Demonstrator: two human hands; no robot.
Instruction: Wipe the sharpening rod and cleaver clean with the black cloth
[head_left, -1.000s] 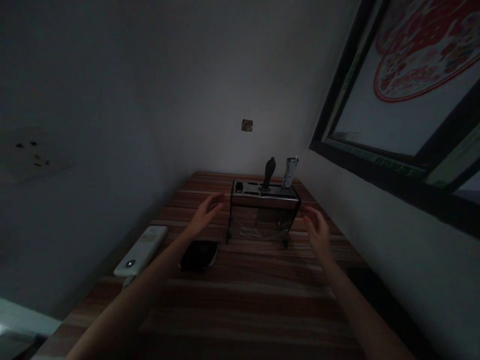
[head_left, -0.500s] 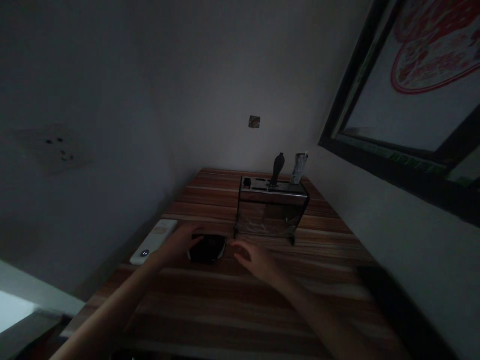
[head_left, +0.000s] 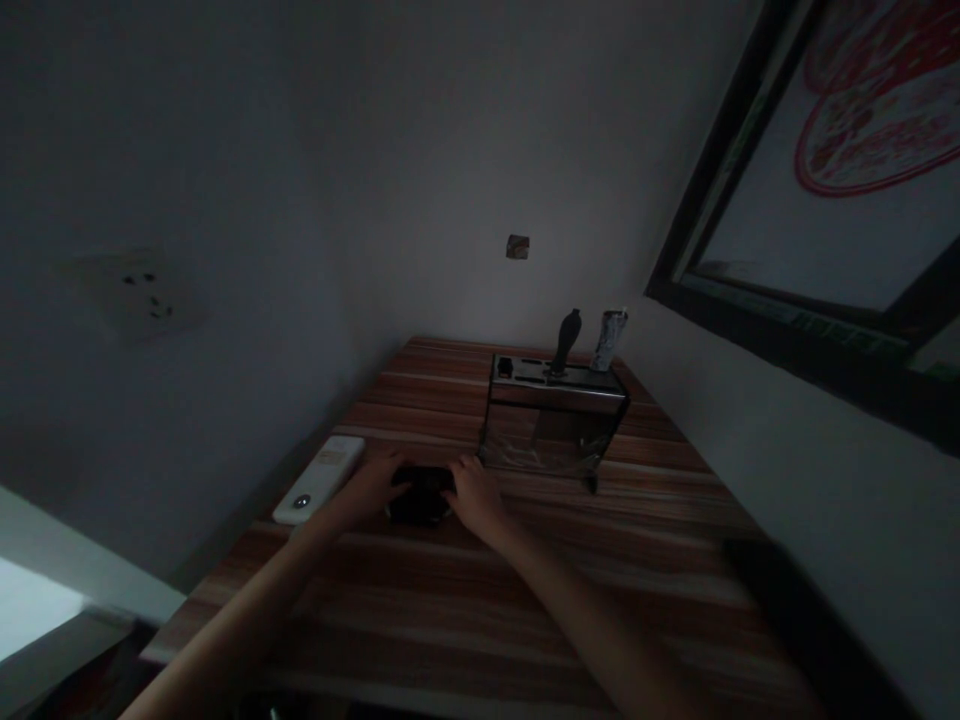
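Thumbs and curled fingers (head_left: pixel 466 463) close on both ends of a black object (head_left: pixel 422 497) resting at the lower center of the frame — the left hand (head_left: pixel 377 482) at its left corner, the right hand (head_left: pixel 474 494) at its right. Fingertips are bent around the edges; how hard they press cannot be told in the dim light. The step appears to be securing a two-handed hold, and the next move seems to call for matched pressure from both sides to keep the piece level. Just left of the left hand lies a white device (head_left: pixel 321 478) on the striped wooden table (head_left: pixel 450 620). Right of center, beyond the right hand, stands a metal-topped rack (head_left: pixel 559 396) bearing a dark-handled tool (head_left: pixel 568 335) — a wall socket (head_left: pixel 148 296) shows at left, a framed picture (head_left: pixel 847 150) upper right.
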